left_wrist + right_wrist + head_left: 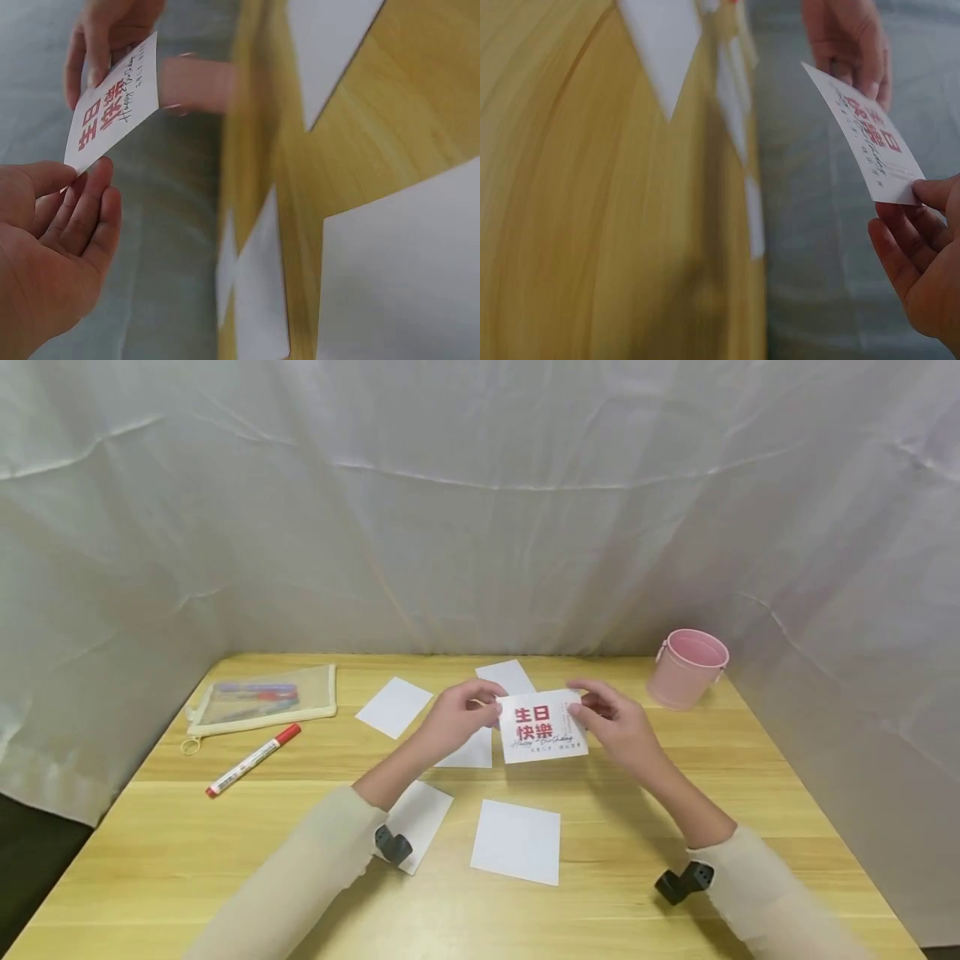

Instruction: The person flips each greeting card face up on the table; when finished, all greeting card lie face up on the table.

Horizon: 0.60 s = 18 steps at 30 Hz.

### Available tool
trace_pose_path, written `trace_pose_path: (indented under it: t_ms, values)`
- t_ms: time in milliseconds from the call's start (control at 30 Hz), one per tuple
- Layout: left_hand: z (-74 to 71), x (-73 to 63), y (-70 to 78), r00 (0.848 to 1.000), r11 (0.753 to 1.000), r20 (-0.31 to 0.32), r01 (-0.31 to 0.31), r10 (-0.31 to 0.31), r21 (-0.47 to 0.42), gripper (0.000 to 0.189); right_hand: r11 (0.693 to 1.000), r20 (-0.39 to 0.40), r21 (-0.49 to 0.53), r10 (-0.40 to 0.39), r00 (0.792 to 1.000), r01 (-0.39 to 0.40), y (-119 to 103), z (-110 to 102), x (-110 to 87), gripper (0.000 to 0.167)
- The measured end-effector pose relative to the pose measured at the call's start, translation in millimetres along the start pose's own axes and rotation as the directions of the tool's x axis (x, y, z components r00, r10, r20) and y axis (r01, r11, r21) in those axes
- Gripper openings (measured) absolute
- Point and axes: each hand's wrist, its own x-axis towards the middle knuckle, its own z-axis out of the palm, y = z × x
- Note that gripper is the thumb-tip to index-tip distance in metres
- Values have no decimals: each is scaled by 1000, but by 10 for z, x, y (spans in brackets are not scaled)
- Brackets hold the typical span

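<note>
A white birthday card with red Chinese characters and "Happy Birthday" in script is held up above the table, printed side toward me. My left hand pinches its left edge between thumb and fingers. At the opposite edge, my right hand pinches it the same way. Both wrist views show the card tilted in the air, thumb on the printed face and fingers behind. Beneath and around it lie several blank white cards, one nearest me and another to the left.
A red marker lies on the wooden table at the left. Behind it is a mesh zip pouch with pens inside. A pink bucket stands at the back right. Grey-white curtains enclose the table's back and sides.
</note>
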Motion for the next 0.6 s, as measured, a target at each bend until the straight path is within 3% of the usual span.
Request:
trace_pose_path:
  t_ms: [100,267,433,600]
  values:
    - [152,167,-40,996,1000,82,24,-26,19,22,999,38,-28,43,998,-42,204,-152,29,34]
    - [377,428,-154,981,982,189,3,-40,190,20,989,121,-104,114,986,-102,565,-339,69,31]
    - [597,636,-260,973,913,227,-50,-47,404,20,968,142,-234,128,982,-92,894,-446,125,28]
    - [747,826,-288,971,853,232,-70,-61,517,21,948,142,-305,133,981,-85,1103,-532,228,29]
